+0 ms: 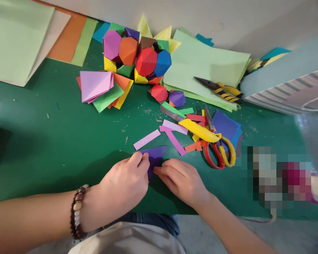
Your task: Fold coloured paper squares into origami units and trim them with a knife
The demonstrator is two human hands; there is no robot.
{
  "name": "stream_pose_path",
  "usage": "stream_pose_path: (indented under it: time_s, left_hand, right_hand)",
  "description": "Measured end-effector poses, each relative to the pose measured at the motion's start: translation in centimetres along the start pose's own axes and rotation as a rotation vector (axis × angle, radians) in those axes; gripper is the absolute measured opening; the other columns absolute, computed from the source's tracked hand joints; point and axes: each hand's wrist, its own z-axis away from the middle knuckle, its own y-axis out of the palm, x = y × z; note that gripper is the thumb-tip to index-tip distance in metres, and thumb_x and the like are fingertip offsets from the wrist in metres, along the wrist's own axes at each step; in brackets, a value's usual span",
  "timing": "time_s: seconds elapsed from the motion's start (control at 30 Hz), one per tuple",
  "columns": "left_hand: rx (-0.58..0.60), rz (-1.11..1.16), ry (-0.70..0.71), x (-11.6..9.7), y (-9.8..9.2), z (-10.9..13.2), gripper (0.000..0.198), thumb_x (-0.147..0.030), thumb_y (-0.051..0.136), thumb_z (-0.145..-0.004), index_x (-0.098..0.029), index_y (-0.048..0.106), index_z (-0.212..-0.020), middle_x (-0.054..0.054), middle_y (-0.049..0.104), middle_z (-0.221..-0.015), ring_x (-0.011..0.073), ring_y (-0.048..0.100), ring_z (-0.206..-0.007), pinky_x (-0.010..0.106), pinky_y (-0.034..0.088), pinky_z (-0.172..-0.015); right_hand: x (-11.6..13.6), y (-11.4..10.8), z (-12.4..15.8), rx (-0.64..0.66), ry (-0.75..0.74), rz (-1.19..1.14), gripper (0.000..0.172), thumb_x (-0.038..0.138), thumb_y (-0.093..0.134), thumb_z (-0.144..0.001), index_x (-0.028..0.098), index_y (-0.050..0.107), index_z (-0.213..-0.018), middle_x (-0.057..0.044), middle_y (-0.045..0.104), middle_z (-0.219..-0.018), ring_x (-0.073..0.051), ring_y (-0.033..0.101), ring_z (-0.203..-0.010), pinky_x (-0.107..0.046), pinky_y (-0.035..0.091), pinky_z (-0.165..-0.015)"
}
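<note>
A dark purple paper triangle (154, 157) sits at the middle of the green mat, with its lower part folded or bunched between my hands. My left hand (125, 180), wearing a beaded bracelet, pinches its left side. My right hand (178, 180) holds its lower right edge with the fingertips. A lilac paper strip (147, 139) lies just above my left hand. A yellow-bladed craft knife (198, 129) and red-and-yellow-handled scissors (217, 151) lie to the upper right of my right hand, among cut paper scraps.
A multicoloured origami polyhedron (136, 53) stands at the back, beside a folded lilac paper stack (95, 86). Pliers (218, 88) rest on light green sheets (204, 67). Paper sheets (21, 38) lie at back left, a patterned box (288, 88) at right, and a pixelated object (278, 176) at right.
</note>
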Motion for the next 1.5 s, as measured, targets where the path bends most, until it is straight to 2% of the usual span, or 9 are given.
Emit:
stream_pose_path:
  time_s: [0.37, 0.47, 0.6, 0.77, 0.97, 1.1, 1.23, 1.37, 1.5]
  left_hand:
    - [0.084, 0.042, -0.01, 0.5, -1.1, -0.3, 0.023, -0.007, 0.053, -0.086, -0.006, 0.069, -0.102, 0.017, 0.064, -0.115, 0.026, 0.061, -0.097, 0.032, 0.057, -0.067]
    - [0.069, 0.104, 0.005, 1.0, -0.9, -0.4, 0.016, -0.015, 0.055, -0.09, -0.01, 0.07, -0.091, 0.015, 0.067, -0.106, 0.0251, 0.061, -0.097, 0.034, 0.057, -0.073]
    - [-0.03, 0.211, 0.018, 2.0, -0.6, -0.7, 0.033, -0.041, 0.064, -0.088, -0.01, 0.068, -0.098, 0.014, 0.067, -0.102, 0.0272, 0.059, -0.104, 0.039, 0.055, -0.085]
    - [-0.083, 0.364, 0.075, 3.2, -0.6, -0.8, 0.033, -0.031, 0.069, -0.084, -0.012, 0.065, -0.11, 0.011, 0.067, -0.113, 0.0255, 0.055, -0.114, 0.039, 0.049, -0.101]
    - [-0.152, 0.466, 0.12, 4.6, -1.1, -1.0, 0.024, -0.003, 0.049, -0.087, -0.015, 0.066, -0.097, 0.007, 0.067, -0.116, 0.0178, 0.05, -0.126, 0.032, 0.04, -0.112]
    - [-0.195, 0.419, -0.074, 5.0, -1.4, -1.1, 0.014, -0.016, 0.058, -0.088, -0.017, 0.064, -0.101, 0.008, 0.062, -0.12, 0.0228, 0.051, -0.12, 0.039, 0.045, -0.105]
    - [-0.144, 0.329, -0.344, 4.8, -1.5, -1.2, 0.044, -0.04, 0.077, -0.076, -0.015, 0.062, -0.109, 0.009, 0.06, -0.106, 0.025, 0.053, -0.097, 0.044, 0.052, -0.087]
    - [-0.124, 0.382, -0.372, 4.5, -1.5, -1.1, 0.036, -0.028, 0.076, -0.078, -0.017, 0.06, -0.109, 0.007, 0.057, -0.107, 0.0237, 0.051, -0.101, 0.042, 0.05, -0.09]
    - [-0.13, 0.527, -0.354, 4.3, -1.6, -1.2, 0.028, -0.012, 0.072, -0.078, -0.018, 0.058, -0.102, 0.005, 0.06, -0.104, 0.0217, 0.053, -0.1, 0.039, 0.05, -0.089]
  right_hand:
    - [3.4, 0.3, 0.7, 0.071, -0.047, -0.092, 0.025, 0.016, 0.051, -0.094, 0.022, 0.07, -0.079, -0.001, 0.065, -0.067, -0.013, 0.061, -0.059, -0.027, 0.051, -0.054]
    - [2.3, -0.8, 0.1, 0.072, 0.082, -0.168, 0.013, 0.023, 0.057, -0.093, 0.025, 0.069, -0.094, -0.002, 0.07, -0.084, -0.016, 0.067, -0.074, -0.03, 0.055, -0.066]
    - [-0.7, -2.1, -2.2, 0.002, 0.252, -0.032, 0.031, 0.031, 0.064, -0.087, 0.026, 0.061, -0.118, -0.007, 0.069, -0.107, -0.026, 0.065, -0.101, -0.043, 0.054, -0.082]
    - [-2.2, -2.5, -5.6, 0.2, 0.361, -0.008, 0.02, 0.026, 0.07, -0.077, 0.026, 0.065, -0.096, 0.001, 0.071, -0.08, -0.019, 0.067, -0.07, -0.03, 0.048, -0.056]
    - [-2.1, -2.6, -6.1, 0.37, 0.376, -0.156, 0.006, 0.031, 0.074, -0.074, 0.029, 0.068, -0.076, 0.008, 0.061, -0.053, -0.012, 0.057, -0.045, -0.025, 0.033, -0.038]
    - [-2.4, -2.3, -5.8, 0.271, 0.368, -0.13, 0.013, 0.026, 0.077, -0.071, 0.027, 0.065, -0.068, 0.007, 0.065, -0.062, -0.014, 0.061, -0.052, -0.025, 0.038, -0.044]
    - [-2.7, -2.3, -5.9, 0.143, 0.383, -0.051, 0.03, 0.028, 0.083, -0.064, 0.027, 0.067, -0.088, 0.003, 0.07, -0.081, -0.018, 0.066, -0.063, -0.028, 0.044, -0.049]
    - [-2.6, -2.1, -6.0, 0.159, 0.368, -0.109, 0.036, 0.027, 0.081, -0.065, 0.028, 0.066, -0.098, 0.001, 0.07, -0.09, -0.019, 0.067, -0.07, -0.028, 0.046, -0.052]
    - [-2.4, -2.1, -6.2, 0.155, 0.47, -0.257, 0.023, 0.027, 0.076, -0.069, 0.026, 0.065, -0.089, 0.002, 0.066, -0.077, -0.015, 0.059, -0.059, -0.026, 0.042, -0.049]
